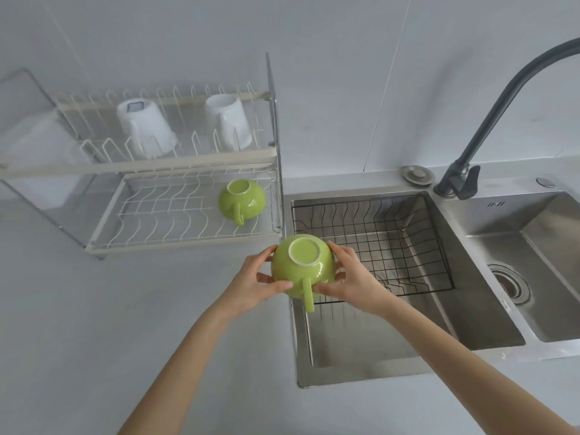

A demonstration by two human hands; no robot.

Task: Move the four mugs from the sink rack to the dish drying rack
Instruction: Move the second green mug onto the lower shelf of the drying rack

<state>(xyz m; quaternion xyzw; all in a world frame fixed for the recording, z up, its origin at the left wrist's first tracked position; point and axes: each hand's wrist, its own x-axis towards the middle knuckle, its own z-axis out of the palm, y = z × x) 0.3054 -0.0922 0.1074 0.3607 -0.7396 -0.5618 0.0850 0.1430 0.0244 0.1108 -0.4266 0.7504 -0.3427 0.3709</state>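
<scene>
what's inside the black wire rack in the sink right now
No mugs show in the sink rack; bare wire. Its near left corner is hidden by the right hand and held green mug.

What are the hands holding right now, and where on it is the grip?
An upside-down green mug, gripped on its round sides by left hand and right hand; handle free.

On the drying rack's (188, 211) lower shelf we see open wire left of the green mug (241, 200) — that mug fills the right end, just beside the upright side panel (273, 146). Above, two white mugs (147, 128) leave a gap between them. The tabletop (125, 293) before the rack lies bare — the sink rack (376, 246) holds nothing.
</scene>
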